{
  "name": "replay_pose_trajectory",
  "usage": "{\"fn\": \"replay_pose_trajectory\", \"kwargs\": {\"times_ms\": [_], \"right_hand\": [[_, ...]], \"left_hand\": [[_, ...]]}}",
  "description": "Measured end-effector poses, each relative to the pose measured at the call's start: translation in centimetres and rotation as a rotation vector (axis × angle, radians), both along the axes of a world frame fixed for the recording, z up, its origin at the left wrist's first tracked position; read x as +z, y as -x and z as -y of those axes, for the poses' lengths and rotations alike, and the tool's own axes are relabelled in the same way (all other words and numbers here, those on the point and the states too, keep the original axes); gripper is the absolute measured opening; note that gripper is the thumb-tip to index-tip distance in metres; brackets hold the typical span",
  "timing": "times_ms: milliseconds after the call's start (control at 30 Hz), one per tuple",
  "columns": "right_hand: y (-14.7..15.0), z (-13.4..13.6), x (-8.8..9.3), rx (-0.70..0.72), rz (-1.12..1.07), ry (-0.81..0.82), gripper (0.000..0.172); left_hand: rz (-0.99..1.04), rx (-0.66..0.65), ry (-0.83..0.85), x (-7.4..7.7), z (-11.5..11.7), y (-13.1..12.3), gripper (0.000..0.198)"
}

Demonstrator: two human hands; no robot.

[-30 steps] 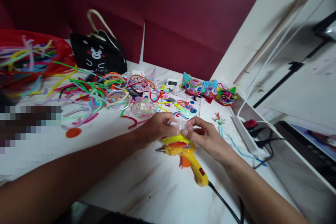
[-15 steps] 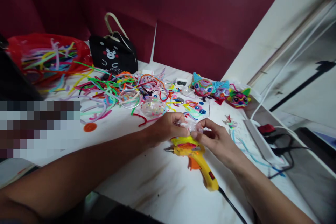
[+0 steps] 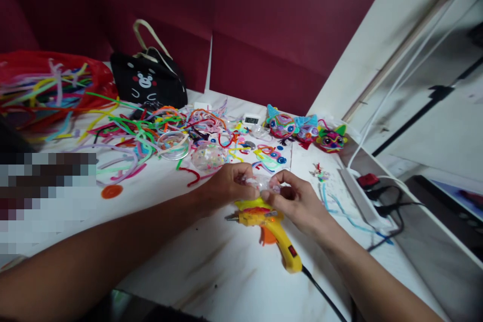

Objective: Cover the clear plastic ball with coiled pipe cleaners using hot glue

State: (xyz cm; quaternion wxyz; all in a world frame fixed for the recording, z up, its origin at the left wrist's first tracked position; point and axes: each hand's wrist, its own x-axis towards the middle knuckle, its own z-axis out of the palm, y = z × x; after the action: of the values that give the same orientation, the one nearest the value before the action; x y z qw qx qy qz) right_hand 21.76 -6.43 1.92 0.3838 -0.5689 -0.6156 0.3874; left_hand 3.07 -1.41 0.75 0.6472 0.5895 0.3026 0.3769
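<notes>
My left hand (image 3: 234, 181) and my right hand (image 3: 296, 198) are both closed, thumbs close together, pinching a crinkled clear plastic piece (image 3: 260, 181) between them. It looks like a small bag, but its exact kind is hard to tell. Just under the fingers shows a yellow and pinkish-red item (image 3: 253, 205), partly covered by the hands and the tool in front. That tool is a yellow glue gun (image 3: 277, 229) with an orange trigger, lying on its side with its metal nozzle pointing left and its black cord running toward me.
Tangled pipe cleaners (image 3: 151, 133) and a round clear dish (image 3: 173, 146) lie beyond my left hand. Several colourful animal-faced crafts (image 3: 281, 125) stand at the back, near a small digital clock (image 3: 251, 119). A power strip (image 3: 368, 201) sits right; an orange disc (image 3: 112, 191) lies left.
The whole scene has shifted left as my head turned slightly right. Both hands keep hold of the clear plastic, which looks a little more spread between them. The glue gun stays in place.
</notes>
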Motion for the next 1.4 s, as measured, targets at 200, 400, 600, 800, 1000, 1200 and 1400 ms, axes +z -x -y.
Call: {"fn": "replay_pose_trajectory", "kwargs": {"times_ms": [200, 400, 600, 800, 1000, 1200, 1400], "right_hand": [[0.2, 0.2, 1.0, 0.007, -0.06, 0.033, 0.032], [0.4, 0.2, 1.3, 0.011, -0.061, 0.016, 0.03], [0.0, 0.2, -0.1, -0.004, -0.065, -0.025, 0.032], [-0.3, 0.5, -0.2, -0.014, 0.007, -0.029, 0.034], [0.1, 1.0, 0.5, -0.026, 0.015, -0.007, 0.039], [-0.1, 0.7, 0.2, -0.014, -0.025, 0.015, 0.035], [-0.2, 0.7, 0.7, -0.013, 0.031, -0.004, 0.033]], "left_hand": [[-0.041, 0.015, -0.025, 0.0, -0.1, 0.1, 0.031], [-0.034, 0.021, -0.051, 0.0, -0.1, 0.3, 0.032], [0.009, 0.013, -0.019, 0.2, 0.4, -0.2, 0.025], [0.017, 0.035, -0.006, 0.5, 0.7, -0.3, 0.028], [0.043, 0.011, -0.025, 0.5, 0.8, -0.2, 0.028], [0.032, 0.022, -0.018, 0.3, 0.7, -0.4, 0.029], [0.009, 0.024, -0.017, 0.3, 0.8, -0.4, 0.031]]}}
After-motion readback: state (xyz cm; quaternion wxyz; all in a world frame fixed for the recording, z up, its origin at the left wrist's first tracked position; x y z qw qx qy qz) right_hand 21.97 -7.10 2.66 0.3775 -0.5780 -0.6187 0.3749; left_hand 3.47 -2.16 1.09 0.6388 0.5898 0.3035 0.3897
